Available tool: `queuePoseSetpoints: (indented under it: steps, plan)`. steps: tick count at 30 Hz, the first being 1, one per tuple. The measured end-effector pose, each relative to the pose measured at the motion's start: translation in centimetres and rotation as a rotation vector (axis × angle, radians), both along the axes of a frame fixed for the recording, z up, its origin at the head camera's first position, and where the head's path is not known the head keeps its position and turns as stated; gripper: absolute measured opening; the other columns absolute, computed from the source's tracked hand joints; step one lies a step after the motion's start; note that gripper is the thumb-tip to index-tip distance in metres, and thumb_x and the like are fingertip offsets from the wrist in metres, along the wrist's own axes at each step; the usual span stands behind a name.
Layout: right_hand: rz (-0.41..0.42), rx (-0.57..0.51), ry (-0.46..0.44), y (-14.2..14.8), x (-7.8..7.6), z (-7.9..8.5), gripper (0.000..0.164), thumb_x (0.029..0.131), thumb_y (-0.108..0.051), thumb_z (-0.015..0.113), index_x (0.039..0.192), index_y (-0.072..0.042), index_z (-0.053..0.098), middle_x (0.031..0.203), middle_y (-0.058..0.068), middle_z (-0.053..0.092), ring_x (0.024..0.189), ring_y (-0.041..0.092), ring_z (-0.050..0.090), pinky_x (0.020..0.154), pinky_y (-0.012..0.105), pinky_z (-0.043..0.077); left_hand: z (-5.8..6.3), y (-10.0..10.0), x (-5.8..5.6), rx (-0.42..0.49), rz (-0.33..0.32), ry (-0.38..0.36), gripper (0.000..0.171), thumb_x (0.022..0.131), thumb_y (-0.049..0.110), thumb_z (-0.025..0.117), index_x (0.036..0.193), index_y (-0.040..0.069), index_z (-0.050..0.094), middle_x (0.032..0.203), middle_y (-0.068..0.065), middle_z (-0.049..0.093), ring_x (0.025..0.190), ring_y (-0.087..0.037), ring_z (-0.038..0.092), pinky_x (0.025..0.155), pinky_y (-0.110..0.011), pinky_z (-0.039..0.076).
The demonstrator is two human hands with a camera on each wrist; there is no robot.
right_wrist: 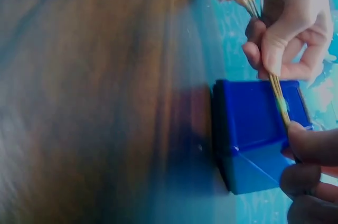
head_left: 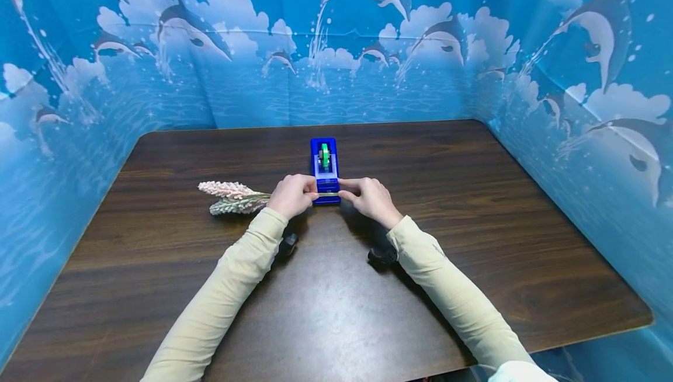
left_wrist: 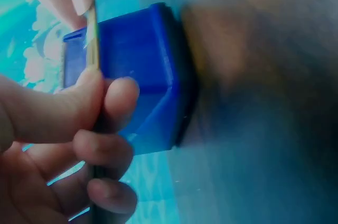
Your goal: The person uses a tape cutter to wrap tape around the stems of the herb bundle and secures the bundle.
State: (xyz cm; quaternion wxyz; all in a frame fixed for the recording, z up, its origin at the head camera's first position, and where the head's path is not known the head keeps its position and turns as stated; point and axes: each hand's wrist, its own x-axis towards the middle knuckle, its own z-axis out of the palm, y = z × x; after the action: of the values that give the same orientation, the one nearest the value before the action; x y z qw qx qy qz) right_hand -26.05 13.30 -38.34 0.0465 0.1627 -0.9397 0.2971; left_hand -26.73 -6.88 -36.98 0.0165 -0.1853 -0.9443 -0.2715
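Note:
My left hand (head_left: 291,195) grips the stems of a small bunch of artificial flowers, whose pale pink and whitish-green heads (head_left: 233,196) point left. The thin yellowish stems (right_wrist: 278,94) run sideways across the front of a blue tape dispenser (head_left: 327,185), which carries a green-cored roll (head_left: 325,155). At the other end of the stems, the thumb and fingers of my right hand (head_left: 370,198) pinch them. A shiny patch shows on the stems between both hands in the right wrist view. In the left wrist view, the stems (left_wrist: 92,36) overlap the dispenser's blue front (left_wrist: 132,55).
The dark wood table (head_left: 499,224) extends around the dispenser. A blue dolphin-print curtain (head_left: 252,96) stands behind it and along both sides. Black wrist devices (head_left: 382,255) hang beneath both forearms.

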Motion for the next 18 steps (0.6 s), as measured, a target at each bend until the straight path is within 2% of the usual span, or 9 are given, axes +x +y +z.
queuePoseSetpoints:
  steps: [5, 9, 13, 16, 18]
  plan:
    - [0.05, -0.005, 0.007, 0.3, -0.2, 0.7, 0.039, 0.091, -0.03, 0.067, 0.126, -0.013, 0.065, 0.074, 0.005, 0.069, 0.056, 0.01, 0.051, 0.052, 0.024, 0.038, 1.1, -0.3, 0.4, 0.007, -0.032, -0.034, 0.016, 0.087, 0.011, 0.069, 0.073, 0.008, 0.062, 0.069, -0.005, 0.071, 0.064, -0.017, 0.064, 0.063, -0.032, 0.044]
    - [0.119, -0.048, 0.118, 0.5, -0.1, 1.6, 0.032, 0.089, -0.025, 0.071, 0.114, -0.005, 0.069, 0.079, 0.007, 0.069, 0.067, 0.015, 0.058, 0.063, 0.027, 0.045, 2.5, -0.5, 0.9, 0.009, -0.058, -0.054, 0.015, 0.088, 0.01, 0.067, 0.075, 0.007, 0.063, 0.067, -0.004, 0.07, 0.06, -0.014, 0.061, 0.06, -0.027, 0.041]
    - [0.219, -0.09, 0.206, 0.6, 0.2, 2.3, 0.018, 0.089, -0.017, 0.07, 0.1, -0.004, 0.072, 0.084, 0.006, 0.066, 0.076, 0.02, 0.059, 0.07, 0.034, 0.05, 3.7, -0.8, 1.3, 0.002, -0.076, -0.06, 0.015, 0.09, 0.009, 0.066, 0.075, 0.007, 0.063, 0.064, -0.003, 0.068, 0.059, -0.014, 0.057, 0.061, -0.026, 0.039]
    - [0.276, -0.115, 0.251, 0.5, 0.4, 2.6, 0.014, 0.09, -0.014, 0.069, 0.099, -0.005, 0.072, 0.087, 0.005, 0.066, 0.08, 0.019, 0.059, 0.074, 0.04, 0.051, 4.3, -0.9, 1.5, 0.005, -0.082, -0.055, 0.015, 0.09, 0.009, 0.066, 0.075, 0.007, 0.063, 0.063, -0.002, 0.066, 0.059, -0.013, 0.056, 0.061, -0.026, 0.04]
    - [0.303, -0.121, 0.301, 0.3, 0.6, 2.8, 0.015, 0.09, -0.013, 0.068, 0.102, -0.005, 0.071, 0.09, 0.006, 0.066, 0.082, 0.018, 0.059, 0.076, 0.04, 0.052, 4.7, -0.9, 1.6, 0.009, -0.085, -0.05, 0.015, 0.09, 0.01, 0.067, 0.075, 0.007, 0.063, 0.063, -0.002, 0.066, 0.059, -0.013, 0.056, 0.061, -0.026, 0.04]
